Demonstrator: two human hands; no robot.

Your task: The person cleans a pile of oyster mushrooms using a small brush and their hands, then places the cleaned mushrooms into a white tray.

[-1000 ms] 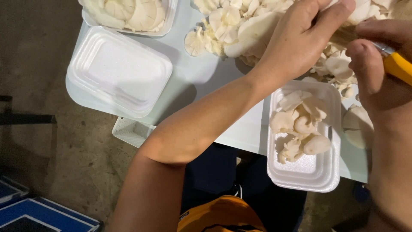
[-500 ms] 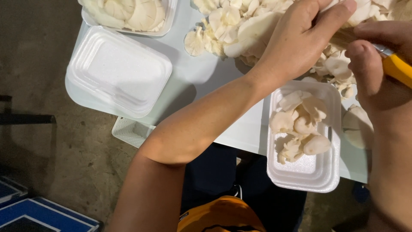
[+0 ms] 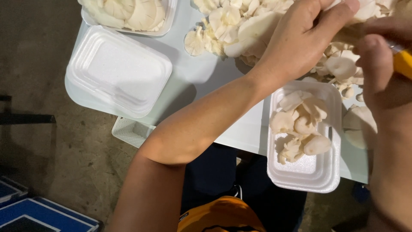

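My left hand (image 3: 302,36) reaches across the pale table (image 3: 189,75) and grips a cluster of white oyster mushrooms (image 3: 244,25) in the loose pile at the top. My right hand (image 3: 386,73) is at the right edge, closed around a yellow-handled knife (image 3: 402,62) whose blade is hidden behind the hands. Below my left wrist a white foam tray (image 3: 307,172) holds several cut mushrooms (image 3: 300,124) in its far half.
A stack of upturned white foam trays (image 3: 118,71) lies at the table's left. A foam tray filled with mushrooms (image 3: 128,13) sits at the top left. A white basket (image 3: 131,131) pokes out under the table edge. Blue crates (image 3: 38,215) stand on the concrete floor.
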